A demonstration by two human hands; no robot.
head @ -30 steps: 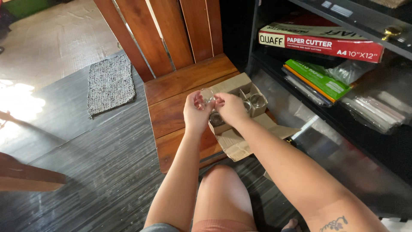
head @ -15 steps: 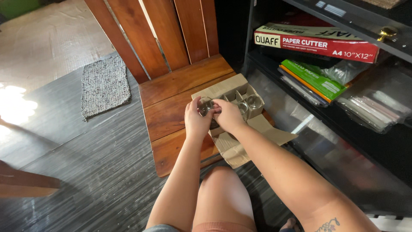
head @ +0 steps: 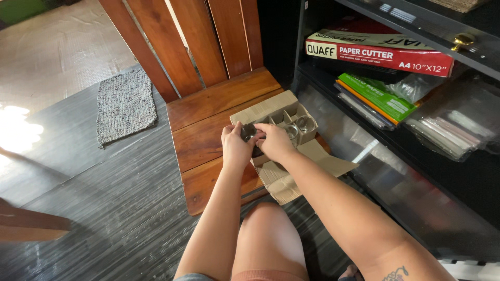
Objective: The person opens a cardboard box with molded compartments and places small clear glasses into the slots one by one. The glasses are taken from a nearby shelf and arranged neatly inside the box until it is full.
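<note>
Bare knee (head: pixel 268 237) and two forearms fill the foreground as a seated person leans toward a reddish-brown slatted wooden chair (head: pixel 208 112), whose seat serves as the working surface. Both hands meet just above the near edge of an open brown cardboard box with divider cells (head: pixel 273 109): the left hand (head: pixel 235 147) and the right hand (head: pixel 275 143) are each curled and pinching, between them, a small clear glass jar (head: pixel 249 131), which is held tilted over the box's near-left cell, touching both sets of fingertips and not yet seated in any compartment. Two more small clear glass jars (head: pixel 305 123) stand upright in the far cells, and the box's flaps lie splayed toward the person. Judged from this grip, the risk is a slip: smooth glass held only by fingertips could drop against the cardboard partition or the neighbouring jars and chip, and pressing down off-centre could crumple the thin divider or nudge the box toward the seat's edge. Farther left, a grey woven mat (head: pixel 126 106) lies on the dark plank floor (head: pixel 94 198); farther right, a black shelf unit (head: pixel 416 156) holds a long red and white carton (head: pixel 380 52), a green packet (head: pixel 377 96) and clear plastic sleeves (head: pixel 453 132).
</note>
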